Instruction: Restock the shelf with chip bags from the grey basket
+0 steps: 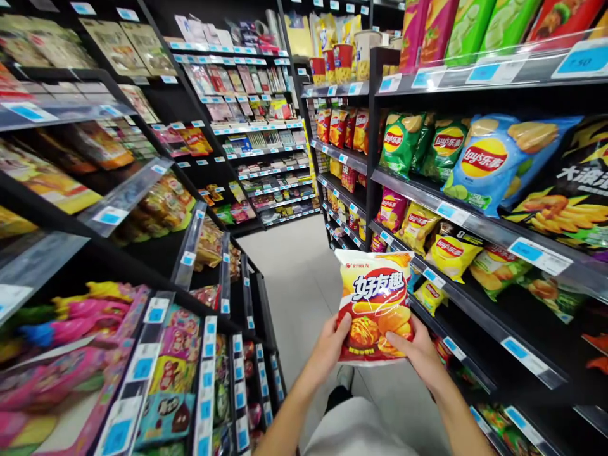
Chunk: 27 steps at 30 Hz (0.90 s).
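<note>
Chip bag (373,304) is facing the head camera, left hand (327,348) and right hand (411,354) gripping its lower edges, keeping the label showing, just left of the Lay's shelf (468,221).

aisle floor (285,285) passable ahead, shelves (479,225) both sides

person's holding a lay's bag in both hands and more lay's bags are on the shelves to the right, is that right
No, the bag in hand isn't Lay's. The head view shows a red and yellow 好友趣 bag held by the left hand and right hand. The Lay's bags are on the right-hand shelves, as you said.
</note>
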Available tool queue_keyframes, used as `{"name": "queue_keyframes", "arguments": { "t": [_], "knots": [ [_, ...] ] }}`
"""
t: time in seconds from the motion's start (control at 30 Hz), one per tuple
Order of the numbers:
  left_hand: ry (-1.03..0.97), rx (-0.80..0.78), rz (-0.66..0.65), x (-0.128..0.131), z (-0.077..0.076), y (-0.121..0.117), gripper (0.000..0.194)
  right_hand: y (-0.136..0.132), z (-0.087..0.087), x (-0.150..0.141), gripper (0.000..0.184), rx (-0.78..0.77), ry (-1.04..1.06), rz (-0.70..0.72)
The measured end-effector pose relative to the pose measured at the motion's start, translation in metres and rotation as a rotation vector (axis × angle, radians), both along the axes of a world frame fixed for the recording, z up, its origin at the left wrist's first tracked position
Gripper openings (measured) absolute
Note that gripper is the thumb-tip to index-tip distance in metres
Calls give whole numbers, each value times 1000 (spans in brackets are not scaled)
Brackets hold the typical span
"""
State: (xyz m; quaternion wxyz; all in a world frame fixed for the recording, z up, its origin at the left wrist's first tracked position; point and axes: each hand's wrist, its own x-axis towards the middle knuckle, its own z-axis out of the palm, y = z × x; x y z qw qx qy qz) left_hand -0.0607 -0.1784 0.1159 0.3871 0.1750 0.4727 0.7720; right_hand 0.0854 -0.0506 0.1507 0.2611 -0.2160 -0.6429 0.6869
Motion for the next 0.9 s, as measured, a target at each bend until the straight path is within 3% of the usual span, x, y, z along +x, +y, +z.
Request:
{"name": "queue_keyframes", "arguments": {
  "t": [0.43,0.73,0.9],
  "knots": [
    [80,60,-132,41,-3,-3,78,-4,-16,48,59,4,10,-21],
    [161,123,-231,58,-22,-2,70,-5,-42,73,69,-39,-26,-97],
    [192,153,-241,62,-28,-8,70,-12,-45,75,66,-1,-79,-148]
  ]
}}
